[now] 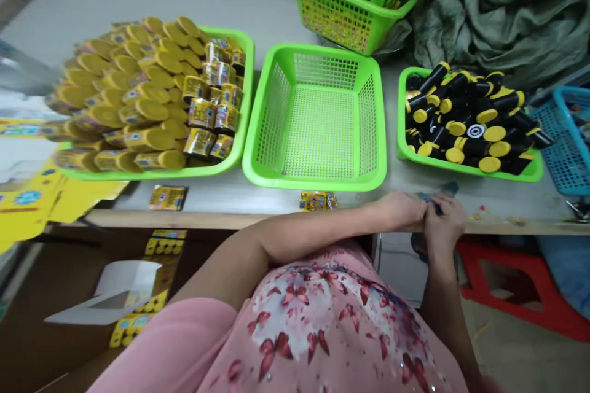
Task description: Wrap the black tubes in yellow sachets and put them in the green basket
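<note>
My left hand (403, 209) and my right hand (443, 221) meet at the table's front edge, right of centre. Both are closed round a small dark object (436, 199) that I cannot make out. Just behind them stands a green basket (530, 173) full of black bottles with yellow caps (465, 120). An empty green basket (318, 116) sits in the middle. To the left, another green basket (246, 104) is piled high with several yellow-capped bottles in gold labels (138, 98).
Two stacked green baskets (350, 6) stand at the back, with a grey-green cloth (498, 6) beside them. A blue basket (569, 141) is at far right. Loose label packets (167, 197) (318, 200) lie near the edge. A red stool (520, 288) and printed cardboard boxes (138, 295) are below.
</note>
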`<state>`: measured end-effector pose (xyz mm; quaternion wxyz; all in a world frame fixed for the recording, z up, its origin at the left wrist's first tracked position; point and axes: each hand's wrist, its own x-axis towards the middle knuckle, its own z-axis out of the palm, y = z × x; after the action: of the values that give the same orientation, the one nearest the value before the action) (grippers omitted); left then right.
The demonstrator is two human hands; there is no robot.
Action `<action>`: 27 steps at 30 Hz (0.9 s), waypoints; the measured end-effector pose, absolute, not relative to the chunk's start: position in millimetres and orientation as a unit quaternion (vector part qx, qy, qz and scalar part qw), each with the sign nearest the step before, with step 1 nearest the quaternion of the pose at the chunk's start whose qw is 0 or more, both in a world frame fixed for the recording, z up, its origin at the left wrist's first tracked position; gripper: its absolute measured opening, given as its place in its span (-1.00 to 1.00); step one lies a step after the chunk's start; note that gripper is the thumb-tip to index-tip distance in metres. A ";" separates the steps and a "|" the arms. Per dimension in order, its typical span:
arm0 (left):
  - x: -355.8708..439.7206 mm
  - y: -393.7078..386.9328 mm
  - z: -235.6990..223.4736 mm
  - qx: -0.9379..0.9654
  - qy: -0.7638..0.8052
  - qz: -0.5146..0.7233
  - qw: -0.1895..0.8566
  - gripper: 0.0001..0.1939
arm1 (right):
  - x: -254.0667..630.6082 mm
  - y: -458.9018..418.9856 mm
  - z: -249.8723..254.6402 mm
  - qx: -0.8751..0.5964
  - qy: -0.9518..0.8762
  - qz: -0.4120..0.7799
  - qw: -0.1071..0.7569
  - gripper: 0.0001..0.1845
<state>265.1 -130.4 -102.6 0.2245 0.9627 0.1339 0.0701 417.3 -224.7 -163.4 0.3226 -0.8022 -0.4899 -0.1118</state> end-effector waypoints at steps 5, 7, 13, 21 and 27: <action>155.3 -136.0 -103.2 0.926 0.148 0.166 0.306 -0.80 | 369.3 -230.8 -134.1 -0.785 -0.515 -0.203 0.280 -0.57; 106.8 -137.8 -108.8 0.872 0.254 0.265 0.323 -0.79 | 332.5 -224.6 -125.4 -0.714 -0.623 -0.132 0.290 -0.73; 33.2 -145.5 -131.1 0.753 0.479 0.368 0.260 -0.83 | 246.1 -179.0 -125.4 -0.603 -0.778 0.087 0.152 -0.67; 40.9 -148.1 -137.6 0.747 0.469 0.392 0.262 -0.74 | 241.8 -172.7 -126.6 -0.580 -0.799 0.047 0.151 -0.66; 54.7 -140.1 -123.2 0.703 0.456 0.373 0.398 -0.72 | 234.9 -186.7 -114.1 -0.542 -0.809 -0.035 0.226 -0.68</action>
<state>54.7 -140.1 -123.2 0.3977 0.7035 0.4561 0.3728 234.9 -186.7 -114.1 0.2261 -0.5415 -0.8089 -0.0354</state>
